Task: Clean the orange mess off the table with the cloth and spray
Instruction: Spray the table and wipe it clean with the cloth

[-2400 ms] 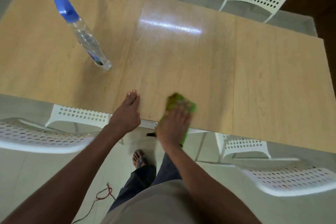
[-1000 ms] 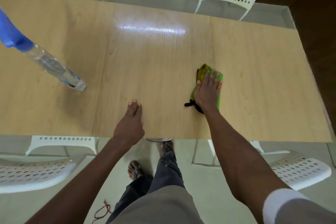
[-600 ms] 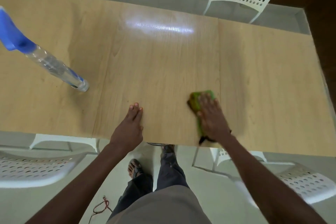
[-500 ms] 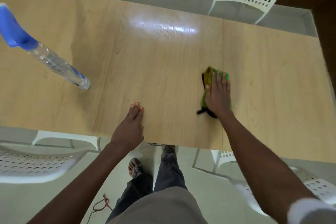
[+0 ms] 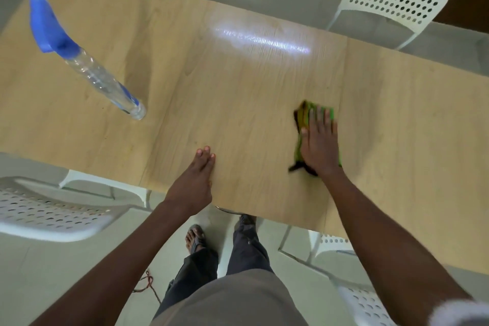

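Your left hand [image 5: 194, 180] lies flat, fingers straight, on the near edge of the surface [image 5: 238, 92], holding nothing. Right of it, your right hand [image 5: 318, 144] presses the green cloth [image 5: 304, 114] flat with extended fingers. Farther left stands the spray bottle [image 5: 92, 71].

The right hand [image 5: 320, 144] is covering most of the green cloth [image 5: 307, 114], both motion-blurred. A white chair [image 5: 47, 213] at 8 o'clock is running off the left edge, another [image 5: 367, 304] at 5 o'clock off the bottom.
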